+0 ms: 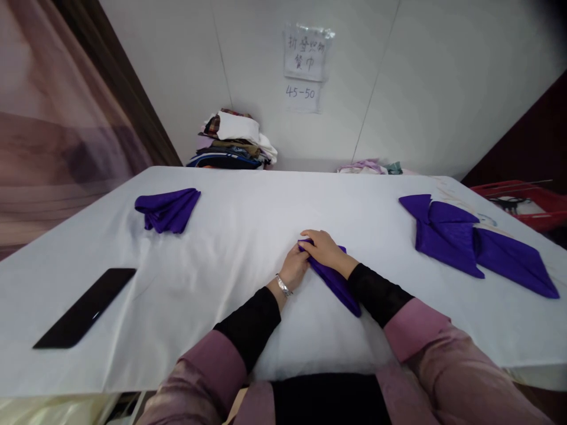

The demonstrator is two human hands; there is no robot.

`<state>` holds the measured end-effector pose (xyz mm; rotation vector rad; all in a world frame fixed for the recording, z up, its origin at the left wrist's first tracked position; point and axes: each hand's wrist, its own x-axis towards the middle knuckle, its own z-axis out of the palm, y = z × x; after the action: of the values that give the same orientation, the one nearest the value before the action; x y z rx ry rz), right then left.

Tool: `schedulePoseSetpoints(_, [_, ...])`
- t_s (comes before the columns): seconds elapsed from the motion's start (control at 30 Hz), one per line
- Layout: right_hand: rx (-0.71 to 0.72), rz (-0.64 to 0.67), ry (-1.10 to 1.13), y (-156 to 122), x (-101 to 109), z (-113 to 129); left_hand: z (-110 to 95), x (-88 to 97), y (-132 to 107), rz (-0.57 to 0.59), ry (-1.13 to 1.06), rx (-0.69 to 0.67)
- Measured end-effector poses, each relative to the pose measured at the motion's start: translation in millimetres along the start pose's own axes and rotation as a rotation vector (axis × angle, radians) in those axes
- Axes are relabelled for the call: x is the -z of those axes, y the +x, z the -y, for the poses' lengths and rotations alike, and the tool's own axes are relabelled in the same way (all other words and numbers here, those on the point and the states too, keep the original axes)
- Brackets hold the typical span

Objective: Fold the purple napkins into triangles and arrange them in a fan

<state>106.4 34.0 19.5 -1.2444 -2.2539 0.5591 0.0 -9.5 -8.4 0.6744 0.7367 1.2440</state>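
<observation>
Held napkin: purple cloth, smooth, folded into a narrow strip, slanting on the desk in front of the person
Left hand: fingers pinched on its far end
Right hand: laid over it, thumb and fingers closed on the same end
Desk cover: white, faintly glossy, lightly creased
Left bundle: purple, gathered, fan-like pleats
Right pieces: purple, flat, pointed folds
Slab: black, smooth, oblong
Upper sheet: handwritten Chinese, lower line "餐巾"
Lower sheet: "45-50"
</observation>
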Motion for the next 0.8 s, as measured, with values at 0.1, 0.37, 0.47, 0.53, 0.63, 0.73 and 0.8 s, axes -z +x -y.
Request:
schedulePoseSetpoints(0.1, [-0.025,0.068,-0.024,-11,12,-10,-3,2.6,0,-0.013,-0.033,0.037])
schedulePoseSetpoints(0.37, [-0.277,0.046,0.223,-38,39,-60,-9,5.0,3,-0.038,-0.103,0.114])
schedulePoseSetpoints(0.47, [-0.281,0.108,0.365,-43,45,-68,-12,5.3,4,-0.038,-0.112,0.138])
schedulePoseSetpoints(0.53, [-0.270,0.191,0.464,-46,47,-68,-14,5.0,5,-0.031,-0.119,0.175])
schedulePoseSetpoints(0.63, [-0.284,0.369,0.606,-47,50,-63,-17,2.9,4,-0.023,-0.105,0.236])
schedulePoseSetpoints(0.73, [-0.309,0.444,0.703,-46,51,-57,-20,0.3,1,-0.014,-0.080,0.261])
schedulePoseSetpoints(0.8, [-0.320,0.449,0.747,-44,50,-52,-21,-0.5,0,0.000,-0.068,0.263])
